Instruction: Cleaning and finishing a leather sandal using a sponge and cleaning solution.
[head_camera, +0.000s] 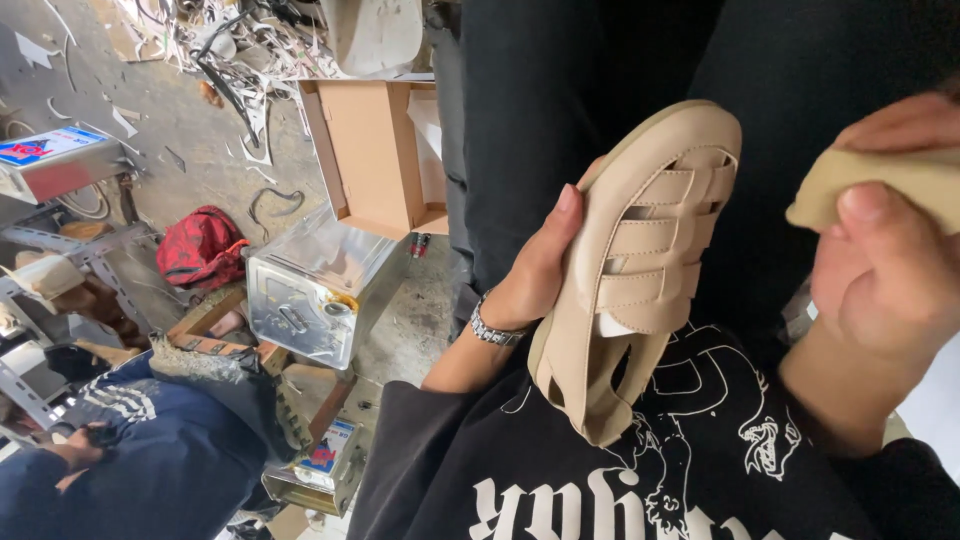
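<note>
Workshop floor littered with scraps. Left hand (535, 275) grips beige strapped shoe (630, 270); right hand (880, 270) pinches tan cloth (880, 180) beside it. Judged mid-wipe; next needs cloth pressed against straps.

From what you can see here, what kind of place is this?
Probably a small shoe-making workshop. The left hand holds a beige strapped sandal, the right hand a tan cloth. Cut scraps litter the floor beside an open cardboard box.
</note>
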